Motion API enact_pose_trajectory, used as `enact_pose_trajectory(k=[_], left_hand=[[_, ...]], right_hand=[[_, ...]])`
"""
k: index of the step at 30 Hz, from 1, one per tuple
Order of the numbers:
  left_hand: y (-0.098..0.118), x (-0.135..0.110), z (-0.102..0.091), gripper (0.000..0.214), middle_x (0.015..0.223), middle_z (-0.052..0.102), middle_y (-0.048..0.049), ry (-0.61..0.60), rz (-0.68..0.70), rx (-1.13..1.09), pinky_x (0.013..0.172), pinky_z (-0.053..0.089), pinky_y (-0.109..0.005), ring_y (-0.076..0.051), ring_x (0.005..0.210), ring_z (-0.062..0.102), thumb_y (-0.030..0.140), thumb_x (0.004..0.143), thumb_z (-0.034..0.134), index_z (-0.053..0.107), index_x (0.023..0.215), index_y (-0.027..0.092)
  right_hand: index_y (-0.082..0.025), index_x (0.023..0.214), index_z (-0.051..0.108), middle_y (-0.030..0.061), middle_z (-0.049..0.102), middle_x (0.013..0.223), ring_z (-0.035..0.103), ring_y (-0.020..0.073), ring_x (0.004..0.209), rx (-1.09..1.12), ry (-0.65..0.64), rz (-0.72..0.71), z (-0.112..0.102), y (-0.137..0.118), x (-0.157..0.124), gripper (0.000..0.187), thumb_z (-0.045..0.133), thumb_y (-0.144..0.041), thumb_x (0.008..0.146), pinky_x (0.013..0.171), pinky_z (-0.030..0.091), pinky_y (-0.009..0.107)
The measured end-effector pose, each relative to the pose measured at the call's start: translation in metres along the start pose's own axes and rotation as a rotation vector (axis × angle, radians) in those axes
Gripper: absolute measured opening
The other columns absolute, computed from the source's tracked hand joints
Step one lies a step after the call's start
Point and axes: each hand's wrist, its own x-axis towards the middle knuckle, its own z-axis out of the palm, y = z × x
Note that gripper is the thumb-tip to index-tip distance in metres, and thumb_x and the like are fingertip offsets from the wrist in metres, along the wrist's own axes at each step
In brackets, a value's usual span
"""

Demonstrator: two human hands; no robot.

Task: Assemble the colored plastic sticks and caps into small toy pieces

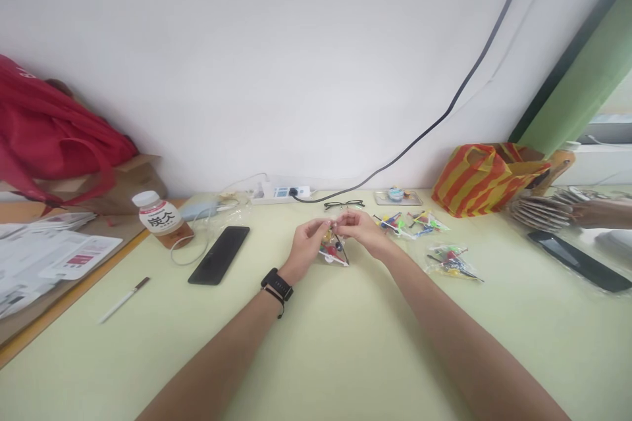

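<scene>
My left hand point(307, 245) and my right hand point(360, 228) meet over the pale green table point(316, 342). Both pinch the top of a small clear plastic bag point(333, 250) that holds colourful little parts. The bag hangs between the fingers, its bottom near the table. A black watch sits on my left wrist point(276, 285). More clear bags of colourful parts lie to the right, one point(451, 262) nearer me and others point(409, 222) farther back.
A black phone point(220, 254) and a drink bottle point(162, 219) lie left. A white pen point(122, 300), papers point(44, 256) and a red bag point(44, 131) are farther left. Glasses point(343, 204), a power strip point(281, 193), a striped bag point(486, 177) and another person's hand point(600, 212) with a second phone point(577, 260) are behind and right.
</scene>
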Motion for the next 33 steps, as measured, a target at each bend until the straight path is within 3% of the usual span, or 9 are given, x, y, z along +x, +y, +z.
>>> enact_pose_trajectory(k=[4, 8, 13, 21, 26, 33], left_hand=[[0.007, -0.001, -0.003, 0.040, 0.099, 0.077, -0.0090, -0.009, -0.069, -0.081, 0.079, 0.055, -0.030, -0.023, 0.092, 0.070, 0.052, 0.078, 0.079, 0.078, 0.095, 0.015], [0.024, -0.007, -0.008, 0.038, 0.083, 0.073, -0.0063, -0.191, -0.166, -0.079, 0.066, 0.052, -0.026, -0.018, 0.074, 0.067, 0.049, 0.075, 0.082, 0.075, 0.087, 0.014], [0.036, -0.025, -0.004, 0.021, 0.079, 0.067, -0.0026, -0.240, -0.180, -0.039, 0.064, 0.048, -0.023, -0.016, 0.072, 0.063, 0.036, 0.077, 0.075, 0.071, 0.079, 0.015], [0.019, -0.066, -0.003, 0.017, 0.083, 0.072, -0.0034, -0.308, -0.332, -0.089, 0.072, 0.049, -0.026, -0.018, 0.079, 0.065, 0.033, 0.075, 0.079, 0.074, 0.078, 0.017], [0.022, -0.064, -0.010, 0.032, 0.092, 0.076, -0.0075, -0.255, -0.206, -0.052, 0.075, 0.049, -0.027, -0.018, 0.081, 0.066, 0.047, 0.084, 0.077, 0.081, 0.093, 0.017], [0.022, -0.054, -0.019, 0.035, 0.099, 0.079, -0.0109, -0.257, -0.200, -0.004, 0.081, 0.052, -0.030, -0.024, 0.095, 0.071, 0.047, 0.083, 0.079, 0.081, 0.103, 0.018]], right_hand=[[-0.017, 0.084, 0.069, 0.0022, 0.070, 0.080, 0.063, 0.0166, 0.078, -0.049, 0.016, -0.001, -0.001, -0.010, -0.006, 0.037, 0.088, -0.040, 0.061, 0.071, 0.049, 0.030], [-0.017, 0.084, 0.070, 0.0037, 0.072, 0.083, 0.065, 0.0183, 0.084, -0.063, 0.006, 0.038, -0.003, -0.020, -0.019, 0.035, 0.086, -0.043, 0.067, 0.077, 0.049, 0.032], [-0.019, 0.081, 0.067, 0.0020, 0.070, 0.086, 0.064, 0.0181, 0.090, 0.070, 0.081, 0.077, 0.002, -0.024, -0.053, 0.030, 0.084, -0.043, 0.072, 0.083, 0.048, 0.031], [-0.020, 0.075, 0.067, 0.0010, 0.065, 0.078, 0.060, 0.0178, 0.078, 0.268, 0.109, 0.162, 0.019, 0.002, -0.114, 0.029, 0.083, -0.044, 0.073, 0.077, 0.048, 0.031], [-0.022, 0.076, 0.066, 0.0009, 0.065, 0.076, 0.059, 0.0191, 0.077, 0.265, 0.172, 0.131, 0.011, 0.012, -0.114, 0.030, 0.085, -0.043, 0.070, 0.073, 0.046, 0.031], [-0.021, 0.080, 0.071, 0.0017, 0.066, 0.075, 0.058, 0.0184, 0.072, 0.107, 0.231, 0.097, 0.001, 0.009, -0.108, 0.036, 0.085, -0.054, 0.071, 0.070, 0.044, 0.031]])
